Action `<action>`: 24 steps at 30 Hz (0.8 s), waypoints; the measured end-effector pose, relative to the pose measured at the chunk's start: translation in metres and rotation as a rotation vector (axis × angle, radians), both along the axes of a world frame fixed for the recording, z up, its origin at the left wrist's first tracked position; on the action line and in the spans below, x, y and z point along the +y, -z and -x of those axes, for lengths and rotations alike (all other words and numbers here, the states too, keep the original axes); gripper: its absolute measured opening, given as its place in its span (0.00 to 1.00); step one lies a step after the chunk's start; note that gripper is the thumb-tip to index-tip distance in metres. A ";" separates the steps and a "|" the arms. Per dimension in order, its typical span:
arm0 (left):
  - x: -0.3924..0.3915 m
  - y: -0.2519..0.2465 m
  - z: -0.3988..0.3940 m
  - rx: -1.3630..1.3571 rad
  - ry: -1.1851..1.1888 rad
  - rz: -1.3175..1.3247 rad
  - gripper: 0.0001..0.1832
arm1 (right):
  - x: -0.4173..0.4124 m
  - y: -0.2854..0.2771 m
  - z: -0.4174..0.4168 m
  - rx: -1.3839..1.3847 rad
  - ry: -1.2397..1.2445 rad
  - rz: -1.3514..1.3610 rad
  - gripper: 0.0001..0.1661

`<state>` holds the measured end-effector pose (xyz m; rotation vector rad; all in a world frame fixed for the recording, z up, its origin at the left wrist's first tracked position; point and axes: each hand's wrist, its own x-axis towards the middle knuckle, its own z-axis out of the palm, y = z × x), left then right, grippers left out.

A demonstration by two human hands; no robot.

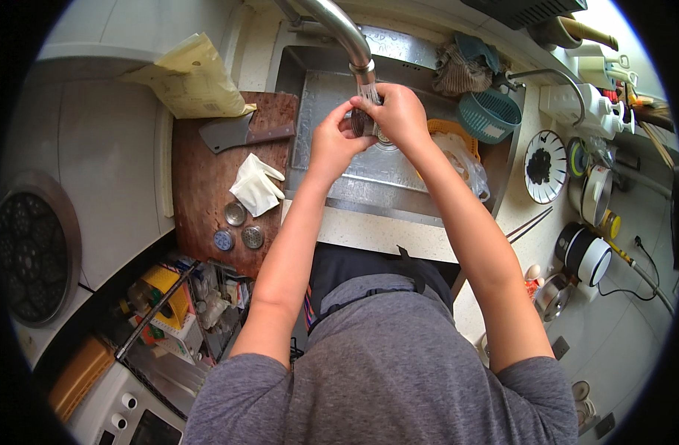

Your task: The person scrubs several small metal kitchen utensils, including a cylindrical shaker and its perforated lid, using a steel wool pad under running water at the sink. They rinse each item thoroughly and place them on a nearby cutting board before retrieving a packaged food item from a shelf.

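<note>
Water runs from the metal faucet (363,67) over a small round, dark ribbed object (362,121), perhaps a jar, held between my two hands above the stainless steel sink (362,178). My left hand (338,139) grips its left and lower side. My right hand (398,114) holds its top and right side, and its fingers are partly hidden. On the wooden cutting board (206,189) to the left lie a cleaver (245,133), a white glove (257,184), and small round metal lids (235,213), two of them perforated.
A yellowish bag (200,78) stands behind the cleaver. In the sink's right part are an orange basket (456,130) and a plastic bag (465,167). A teal basket (490,114) and cloth (465,61) sit at its rim. Right on the counter are a plate (545,189) and chopsticks (530,225).
</note>
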<state>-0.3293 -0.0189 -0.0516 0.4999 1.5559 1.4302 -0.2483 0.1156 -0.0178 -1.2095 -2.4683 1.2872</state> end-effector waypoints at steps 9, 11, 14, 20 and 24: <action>-0.001 -0.003 0.006 -0.153 -0.006 0.033 0.42 | -0.008 0.006 -0.004 0.084 0.008 0.047 0.20; -0.009 0.003 -0.001 -0.122 -0.002 -0.005 0.43 | -0.002 0.006 0.000 0.003 0.005 -0.007 0.22; -0.013 -0.002 -0.011 -0.193 -0.012 -0.090 0.43 | 0.011 0.022 -0.003 0.088 0.034 0.071 0.21; -0.018 -0.010 -0.017 -0.226 0.011 -0.186 0.41 | 0.000 0.033 -0.034 0.512 0.395 0.923 0.18; -0.015 -0.015 -0.015 -0.337 -0.018 -0.212 0.41 | 0.002 0.027 -0.053 0.568 0.388 0.936 0.21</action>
